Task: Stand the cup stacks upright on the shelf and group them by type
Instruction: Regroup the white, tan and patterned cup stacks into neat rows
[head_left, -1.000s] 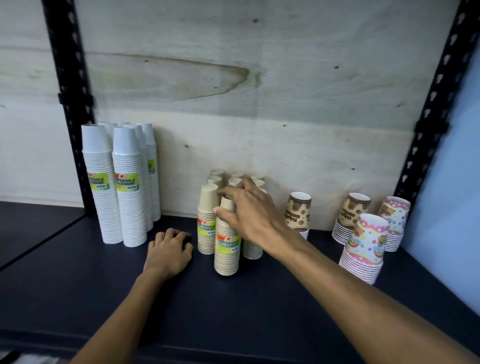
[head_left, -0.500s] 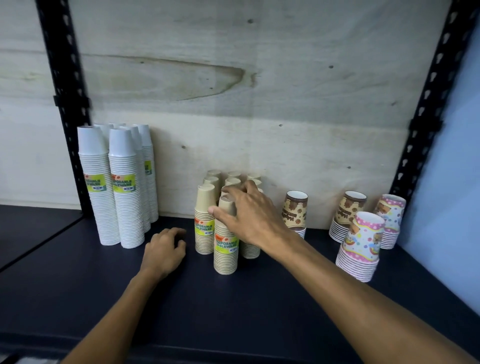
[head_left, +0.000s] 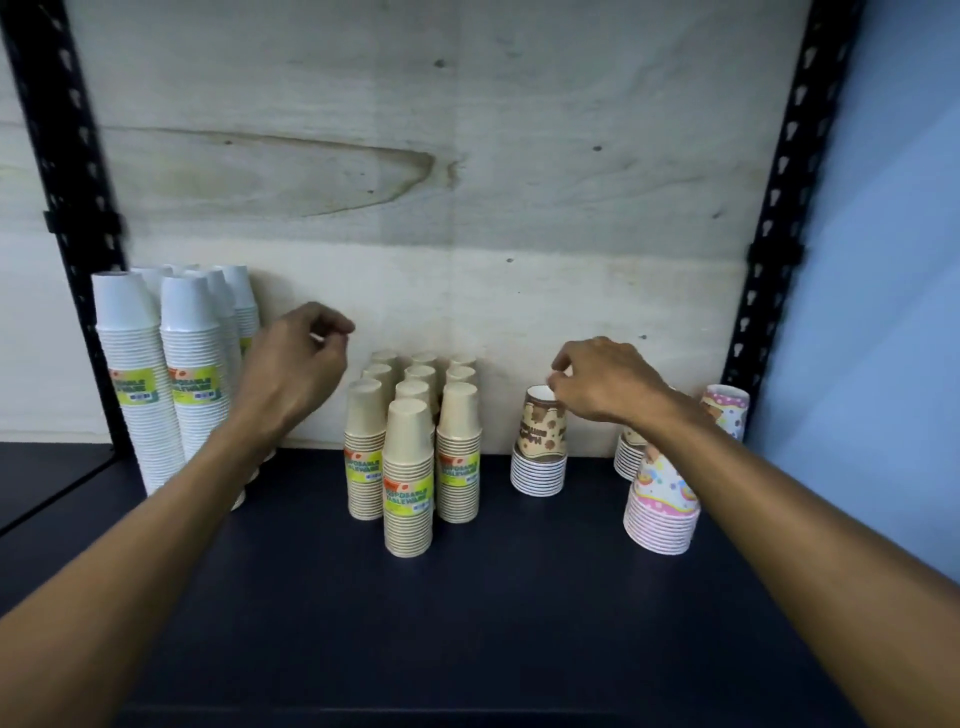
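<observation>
Tall white cup stacks (head_left: 136, 405) stand upright at the shelf's left. Several shorter beige cup stacks (head_left: 409, 478) with green-yellow labels are grouped in the middle. A brown patterned cup stack (head_left: 539, 452) stands to their right, and my right hand (head_left: 605, 382) pinches the rim of its top cup. A second brown stack (head_left: 627, 457) is mostly hidden behind my right wrist. A pink colourful stack (head_left: 661, 512) sits in front of it, and another colourful stack (head_left: 728, 411) stands at the back right. My left hand (head_left: 298, 364) hovers loosely curled and empty between the white and beige stacks.
The dark shelf board (head_left: 467, 613) stretches toward me in front of the stacks. A pale plywood back panel (head_left: 467, 182) closes the rear. Black perforated uprights (head_left: 779, 208) frame both sides, and a light blue wall lies to the right.
My right hand left the beige stacks and moved right onto the brown patterned stack. My left hand lifted off the shelf board and rose beside the white stacks.
</observation>
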